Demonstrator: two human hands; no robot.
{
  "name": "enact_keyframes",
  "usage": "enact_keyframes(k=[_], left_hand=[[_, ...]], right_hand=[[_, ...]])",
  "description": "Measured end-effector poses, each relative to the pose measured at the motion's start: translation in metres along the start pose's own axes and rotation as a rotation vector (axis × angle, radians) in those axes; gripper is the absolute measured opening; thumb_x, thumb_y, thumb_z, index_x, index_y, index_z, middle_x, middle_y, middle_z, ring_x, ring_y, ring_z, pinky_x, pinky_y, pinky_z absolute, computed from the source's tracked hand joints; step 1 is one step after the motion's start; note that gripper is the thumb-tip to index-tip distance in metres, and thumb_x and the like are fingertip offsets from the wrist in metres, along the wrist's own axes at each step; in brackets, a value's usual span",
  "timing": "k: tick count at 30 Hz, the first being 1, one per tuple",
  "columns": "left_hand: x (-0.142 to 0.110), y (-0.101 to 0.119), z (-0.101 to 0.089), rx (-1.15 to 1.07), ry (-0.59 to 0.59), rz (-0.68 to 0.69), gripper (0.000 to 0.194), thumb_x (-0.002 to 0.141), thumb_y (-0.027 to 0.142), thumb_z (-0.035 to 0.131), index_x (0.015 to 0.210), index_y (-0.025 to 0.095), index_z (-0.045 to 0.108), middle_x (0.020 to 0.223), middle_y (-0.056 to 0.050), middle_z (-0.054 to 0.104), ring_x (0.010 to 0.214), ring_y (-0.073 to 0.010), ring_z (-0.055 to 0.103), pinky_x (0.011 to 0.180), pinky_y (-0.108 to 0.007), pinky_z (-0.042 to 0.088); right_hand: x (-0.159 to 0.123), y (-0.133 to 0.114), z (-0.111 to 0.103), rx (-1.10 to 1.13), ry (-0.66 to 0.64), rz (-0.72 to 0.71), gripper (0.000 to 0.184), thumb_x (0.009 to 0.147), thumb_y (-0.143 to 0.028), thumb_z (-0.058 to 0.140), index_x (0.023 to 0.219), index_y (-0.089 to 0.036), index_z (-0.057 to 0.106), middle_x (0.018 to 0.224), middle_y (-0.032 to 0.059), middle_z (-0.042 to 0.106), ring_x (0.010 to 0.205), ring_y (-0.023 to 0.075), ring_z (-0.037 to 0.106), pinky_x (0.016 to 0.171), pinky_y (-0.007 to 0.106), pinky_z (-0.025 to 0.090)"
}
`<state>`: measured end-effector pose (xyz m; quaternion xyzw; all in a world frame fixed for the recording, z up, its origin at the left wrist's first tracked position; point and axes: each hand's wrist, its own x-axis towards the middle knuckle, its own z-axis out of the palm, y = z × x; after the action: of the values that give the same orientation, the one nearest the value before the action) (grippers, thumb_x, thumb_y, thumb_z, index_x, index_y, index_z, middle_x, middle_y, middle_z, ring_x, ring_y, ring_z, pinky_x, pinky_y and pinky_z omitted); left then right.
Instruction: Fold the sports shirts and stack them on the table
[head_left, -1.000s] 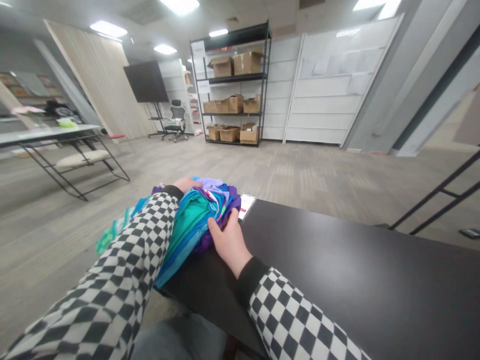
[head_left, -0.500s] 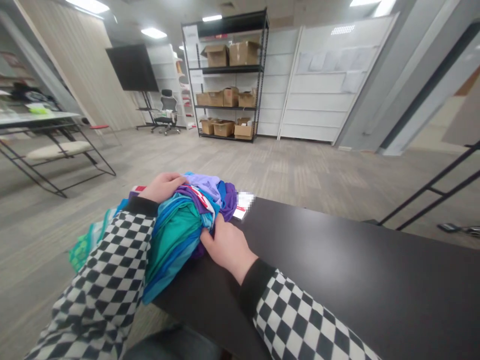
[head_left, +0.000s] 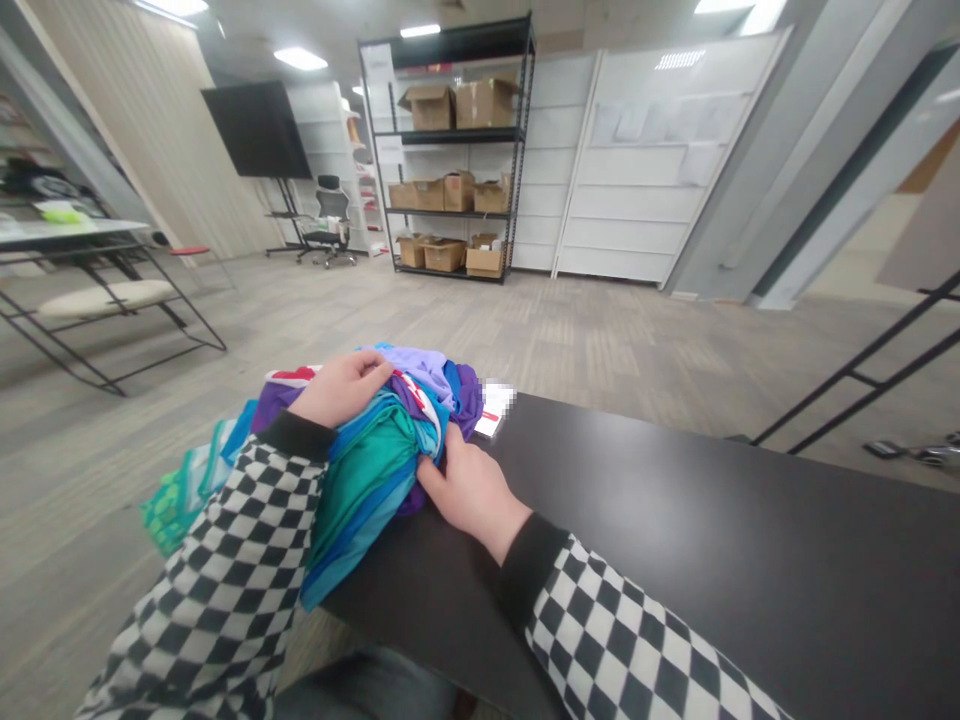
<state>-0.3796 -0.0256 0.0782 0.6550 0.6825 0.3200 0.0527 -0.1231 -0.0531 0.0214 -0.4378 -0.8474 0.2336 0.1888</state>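
A bunched bundle of thin, colourful fabric lies over the left end of the black table, in green, blue, purple and lilac with a red-and-white strip. Green mesh trails from its left side, past the table's edge. On top of the bundle, my left hand is closed, its fingers bent over the cloth beside the red-and-white strip. My right hand pinches gathered folds at the bundle's right side, thumb toward me. Its fingertips are partly hidden in the fabric.
The black table stretches to the right. A white card, partly blurred out, lies just beyond the bundle. Farther off stand a shelf rack with cardboard boxes, an office chair, a screen and another table.
Both hands and the bundle have shifted slightly to the right. My left hand's fingers have bent more, and more purple cloth shows to its left.
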Motion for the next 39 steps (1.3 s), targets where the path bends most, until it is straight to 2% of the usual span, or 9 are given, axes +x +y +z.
enact_keyframes(k=[9,12,15,17,19,22,25,30,39], left_hand=[[-0.003,-0.003,-0.002,-0.038,0.017,-0.017,0.048,0.092,0.065,0.056,0.086,0.023,0.077,0.085,-0.005,0.08,0.085,-0.0281,0.071,0.08,-0.036,0.052],[-0.003,-0.002,-0.003,-0.043,0.015,-0.02,0.049,0.091,0.066,0.057,0.086,0.023,0.078,0.086,-0.005,0.08,0.085,-0.028,0.071,0.081,-0.036,0.052],[-0.003,-0.001,-0.004,-0.035,0.022,-0.023,0.049,0.091,0.066,0.057,0.085,0.022,0.077,0.084,-0.004,0.079,0.085,-0.028,0.071,0.08,-0.036,0.052],[-0.004,0.0,-0.005,-0.025,0.02,-0.03,0.048,0.09,0.066,0.057,0.085,0.023,0.078,0.083,-0.004,0.079,0.085,-0.028,0.071,0.079,-0.036,0.051],[-0.004,0.002,-0.005,-0.025,0.015,-0.042,0.048,0.09,0.066,0.057,0.086,0.023,0.078,0.084,-0.004,0.08,0.086,-0.0281,0.072,0.079,-0.035,0.052],[-0.004,0.002,-0.005,-0.041,0.011,-0.059,0.049,0.09,0.067,0.058,0.087,0.023,0.079,0.085,-0.004,0.08,0.086,-0.0282,0.072,0.079,-0.035,0.052],[-0.004,0.002,-0.004,-0.064,0.016,-0.057,0.049,0.089,0.068,0.059,0.086,0.023,0.078,0.084,-0.004,0.08,0.085,-0.028,0.072,0.079,-0.035,0.053],[-0.003,0.0,-0.004,-0.065,0.032,-0.039,0.05,0.088,0.068,0.059,0.083,0.022,0.077,0.082,-0.005,0.079,0.085,-0.0278,0.07,0.078,-0.035,0.052],[-0.001,-0.008,-0.002,-0.071,0.04,-0.058,0.043,0.089,0.062,0.062,0.08,0.023,0.076,0.078,-0.003,0.076,0.081,-0.0269,0.067,0.078,-0.035,0.05]], right_hand=[[-0.002,0.0,0.0,0.03,-0.009,-0.002,0.042,0.109,-0.05,0.05,0.137,-0.019,0.057,0.109,0.0152,0.083,0.088,0.0328,0.078,0.074,0.038,0.048],[0.001,0.006,-0.014,0.1,-0.032,-0.122,0.037,0.108,-0.052,0.057,0.127,-0.021,0.064,0.101,0.0097,0.081,0.082,0.0259,0.073,0.071,0.033,0.045],[0.011,0.035,-0.039,0.134,0.043,-0.271,0.031,0.109,-0.046,0.056,0.093,-0.023,0.069,0.081,0.0023,0.073,0.073,0.0192,0.064,0.069,0.03,0.041],[0.021,0.066,-0.054,0.112,0.214,-0.225,0.028,0.106,-0.032,0.053,0.086,-0.023,0.069,0.076,0.0012,0.068,0.073,0.0187,0.061,0.072,0.031,0.042],[0.031,0.097,-0.061,0.065,0.342,-0.137,0.02,0.095,-0.017,0.055,0.1,-0.021,0.074,0.085,0.0026,0.07,0.079,0.0205,0.062,0.079,0.032,0.046],[0.04,0.123,-0.06,-0.005,0.28,-0.099,0.049,0.081,-0.004,0.054,0.124,-0.018,0.074,0.107,0.0079,0.073,0.093,0.0232,0.065,0.088,0.034,0.051],[0.04,0.119,-0.051,-0.074,0.161,-0.119,0.063,0.084,-0.001,0.051,0.14,-0.02,0.072,0.124,0.0116,0.074,0.11,0.0257,0.068,0.1,0.038,0.051],[0.038,0.096,-0.047,-0.228,0.002,-0.06,0.054,0.094,-0.008,0.053,0.139,-0.024,0.077,0.134,0.0146,0.075,0.125,0.0319,0.067,0.106,0.044,0.048],[0.032,0.092,-0.051,-0.209,0.023,-0.042,0.061,0.099,-0.009,0.045,0.146,-0.033,0.076,0.137,0.0106,0.077,0.129,0.0316,0.069,0.105,0.042,0.049]])
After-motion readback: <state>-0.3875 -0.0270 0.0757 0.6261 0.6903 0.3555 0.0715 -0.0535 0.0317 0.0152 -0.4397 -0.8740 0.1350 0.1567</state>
